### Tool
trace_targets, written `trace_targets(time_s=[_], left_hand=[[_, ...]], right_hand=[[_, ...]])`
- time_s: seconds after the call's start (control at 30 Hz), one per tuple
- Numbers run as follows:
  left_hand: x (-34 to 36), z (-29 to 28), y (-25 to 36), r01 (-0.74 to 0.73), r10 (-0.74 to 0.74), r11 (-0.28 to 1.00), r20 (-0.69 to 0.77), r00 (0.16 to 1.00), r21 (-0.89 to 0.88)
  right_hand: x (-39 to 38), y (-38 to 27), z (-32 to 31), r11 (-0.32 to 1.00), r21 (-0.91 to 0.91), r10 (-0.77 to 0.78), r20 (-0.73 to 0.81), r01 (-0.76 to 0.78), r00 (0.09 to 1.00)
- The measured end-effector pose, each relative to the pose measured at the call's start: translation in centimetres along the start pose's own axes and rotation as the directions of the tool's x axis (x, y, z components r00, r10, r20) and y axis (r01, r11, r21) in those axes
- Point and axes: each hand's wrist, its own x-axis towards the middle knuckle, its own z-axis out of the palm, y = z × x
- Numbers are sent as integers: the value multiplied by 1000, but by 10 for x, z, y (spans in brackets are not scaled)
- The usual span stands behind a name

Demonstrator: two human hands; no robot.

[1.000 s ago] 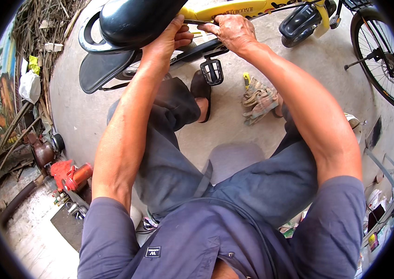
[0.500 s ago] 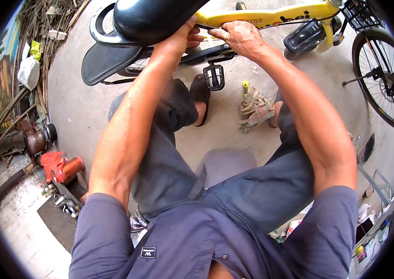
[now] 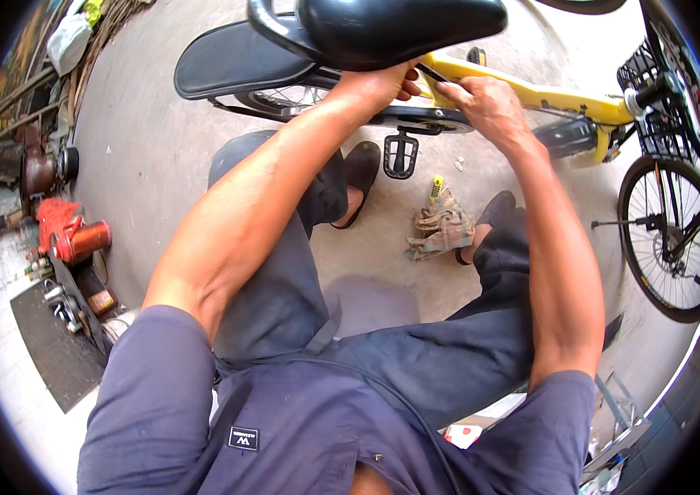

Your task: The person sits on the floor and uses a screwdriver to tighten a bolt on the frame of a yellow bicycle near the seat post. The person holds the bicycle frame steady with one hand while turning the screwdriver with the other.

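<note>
- Glossy, rounded black saddle [image 3: 404, 29]; crumpled cloth [image 3: 441, 227] on the matt grey floor [image 3: 152, 181].
- Smooth yellow bicycle frame [image 3: 560, 99], its bar running rightward from beneath the saddle.
- Left hand [image 3: 379, 85] curls under the saddle, right hand [image 3: 486, 103] beside a thin dark strip [image 3: 432, 73]; cannot tell what either grip holds.

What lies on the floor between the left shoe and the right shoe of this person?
In the head view, crumpled cloth gloves and a slim yellow object lie between the left shoe and the right shoe.
</note>
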Motion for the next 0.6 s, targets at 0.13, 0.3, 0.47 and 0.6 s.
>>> trace_targets(time_s=[0.13,0.3,0.47,0.6], left_hand=[[-5,1,7,-29,29,999,10,1000,31],[-8,-1,10,-1,0,999,6,1000,54],[-9,-1,11,27,-29,996,25,999,79],[-11,0,11,60,-62,997,38,997,52]], right_hand=[[-6,-9,-28,988,-87,125,-11,-126,992],[-12,-30,-51,977,-147,143,-77,-153,987],[-13,-34,-55,972,-206,80,-146,-110,986],[-13,-29,-54,971,-224,45,-168,-83,985]])
